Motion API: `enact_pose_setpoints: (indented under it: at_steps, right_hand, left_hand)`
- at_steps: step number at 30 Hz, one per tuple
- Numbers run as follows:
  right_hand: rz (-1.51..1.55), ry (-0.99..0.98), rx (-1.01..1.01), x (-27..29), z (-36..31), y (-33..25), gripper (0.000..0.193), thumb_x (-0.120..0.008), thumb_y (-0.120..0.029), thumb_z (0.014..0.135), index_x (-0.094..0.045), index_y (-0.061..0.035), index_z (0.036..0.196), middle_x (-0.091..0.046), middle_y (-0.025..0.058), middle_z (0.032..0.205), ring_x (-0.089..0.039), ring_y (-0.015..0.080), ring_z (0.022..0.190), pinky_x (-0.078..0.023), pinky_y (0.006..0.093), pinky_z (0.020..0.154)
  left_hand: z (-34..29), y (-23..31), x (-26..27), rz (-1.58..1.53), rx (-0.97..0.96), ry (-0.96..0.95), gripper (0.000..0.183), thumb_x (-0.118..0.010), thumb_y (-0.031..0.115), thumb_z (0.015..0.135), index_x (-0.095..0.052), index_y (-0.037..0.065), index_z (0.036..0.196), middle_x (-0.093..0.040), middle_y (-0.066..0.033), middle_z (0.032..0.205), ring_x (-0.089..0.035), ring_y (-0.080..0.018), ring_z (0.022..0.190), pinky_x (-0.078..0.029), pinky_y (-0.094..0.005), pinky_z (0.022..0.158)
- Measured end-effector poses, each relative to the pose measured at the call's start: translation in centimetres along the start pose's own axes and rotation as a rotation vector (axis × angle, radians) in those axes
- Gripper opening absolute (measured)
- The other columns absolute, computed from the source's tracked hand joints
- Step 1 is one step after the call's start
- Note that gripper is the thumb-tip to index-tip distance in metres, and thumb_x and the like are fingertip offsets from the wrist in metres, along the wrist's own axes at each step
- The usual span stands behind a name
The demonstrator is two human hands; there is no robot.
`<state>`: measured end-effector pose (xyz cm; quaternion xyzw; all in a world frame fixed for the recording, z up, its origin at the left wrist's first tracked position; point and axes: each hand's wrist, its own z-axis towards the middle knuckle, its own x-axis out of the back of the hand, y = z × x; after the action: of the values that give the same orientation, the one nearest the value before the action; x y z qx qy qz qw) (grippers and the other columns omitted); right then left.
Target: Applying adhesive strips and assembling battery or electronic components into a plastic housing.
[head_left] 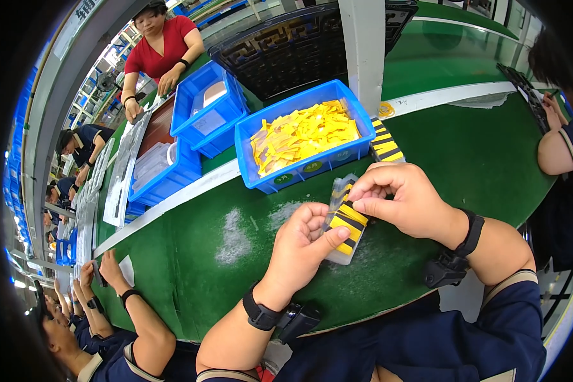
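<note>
Left hand point(304, 245) clasps striped yellow-black piece point(349, 223); right hand point(406, 196) pinches its far end. Left of grip: co-worker point(111, 361), then pale dust point(233, 239) on green tabletop point(191, 280). Just beyond: blue bin point(328, 167), yellow pieces point(305, 137). Far right: another worker point(570, 141).

A green worktop point(477, 159) fills much of the room, edged by a pale strip point(420, 104), with another green surface point(439, 54) beyond. A white post point(365, 57) rises near the strip; a grey metal beam point(39, 127) bends along the left, with bright lights point(20, 283) at the far left.
</note>
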<state>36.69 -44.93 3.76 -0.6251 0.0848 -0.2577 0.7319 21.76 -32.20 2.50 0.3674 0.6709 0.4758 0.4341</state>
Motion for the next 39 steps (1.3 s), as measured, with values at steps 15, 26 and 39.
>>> enact_pose_setpoints:
  at_steps: [15,26,39]
  right_hand:
    - [0.105,0.065,-0.077,-0.5,-0.2,-0.1,0.007,-0.059,-0.004,0.080,-0.060,0.0015,0.085,-0.060,0.0023,0.077,-0.054,0.0041,0.067,-0.046,0.0194,0.060]
    - [-0.184,0.018,0.043,-0.3,-0.3,-0.3,0.011,-0.066,-0.007,0.074,-0.061,-0.0004,0.082,-0.058,0.0037,0.070,-0.053,0.0074,0.059,-0.044,0.0213,0.053]
    - [-0.326,0.048,0.170,-0.8,-0.6,-0.5,0.009,-0.063,-0.005,0.072,-0.060,-0.0021,0.080,-0.055,0.0065,0.069,-0.055,0.0155,0.057,-0.045,0.0259,0.052]
  left_hand:
    - [0.0,0.0,-0.1,0.045,-0.006,0.029,0.026,-0.062,0.007,0.083,-0.046,0.000,0.103,-0.060,-0.0070,0.093,-0.058,-0.0096,0.084,-0.048,-0.0224,0.072]
    - [-0.1,-0.3,-0.3,0.158,-0.073,0.060,0.026,-0.064,0.007,0.082,-0.047,-0.001,0.099,-0.060,-0.0060,0.089,-0.057,-0.0074,0.080,-0.046,-0.0211,0.069]
    - [-0.1,-0.3,-0.6,0.199,-0.094,0.080,0.024,-0.063,0.008,0.083,-0.048,-0.001,0.100,-0.060,-0.0054,0.089,-0.056,-0.0063,0.078,-0.046,-0.0202,0.067]
